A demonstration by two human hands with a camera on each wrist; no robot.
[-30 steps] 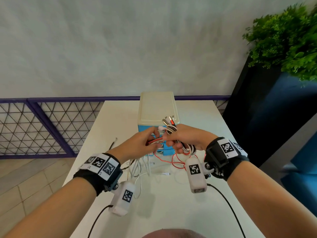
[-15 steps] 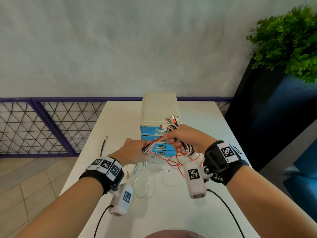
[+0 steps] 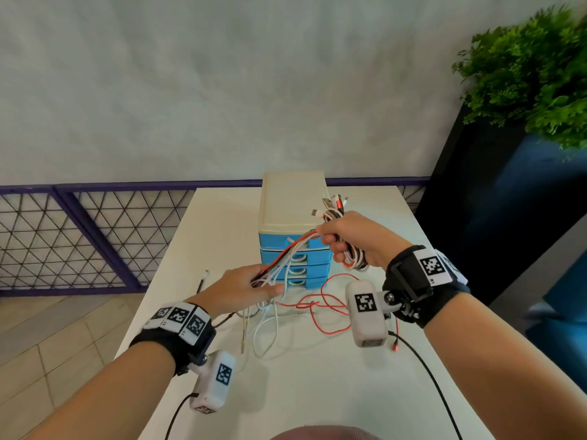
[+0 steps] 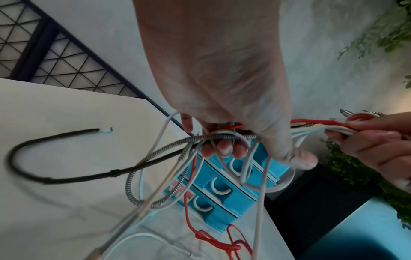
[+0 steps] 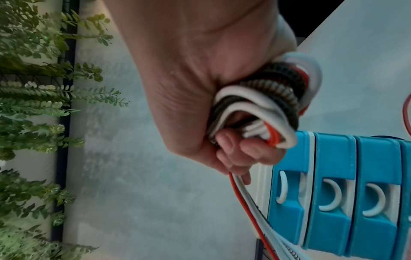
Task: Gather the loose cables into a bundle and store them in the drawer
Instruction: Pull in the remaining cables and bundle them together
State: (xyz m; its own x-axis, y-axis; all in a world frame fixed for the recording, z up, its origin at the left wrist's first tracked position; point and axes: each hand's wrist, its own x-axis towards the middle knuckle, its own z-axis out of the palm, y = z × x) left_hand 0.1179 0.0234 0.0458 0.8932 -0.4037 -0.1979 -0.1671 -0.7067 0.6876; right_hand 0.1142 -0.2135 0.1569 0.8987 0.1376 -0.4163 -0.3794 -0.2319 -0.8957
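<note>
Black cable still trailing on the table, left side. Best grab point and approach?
Pinch the black cable at the bottom of its U-shaped bend, coming from above. That curve lies flat on the white table clear of the tangle; its free plug end is small, and the other end runs into the left hand.

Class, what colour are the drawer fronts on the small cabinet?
Blue drawer fronts with white curved handles; the right wrist view shows them best.

I'm wearing a black strap (image 3: 178, 339) on my left wrist, lower left of the frame, white square-code tags running across it. A matching strap (image 3: 413, 281) is sitting at right. White camera pods (image 3: 213, 381) are hanging under both, each trailing a black cable (image 3: 425, 373). My forearms are showing bare.
</note>
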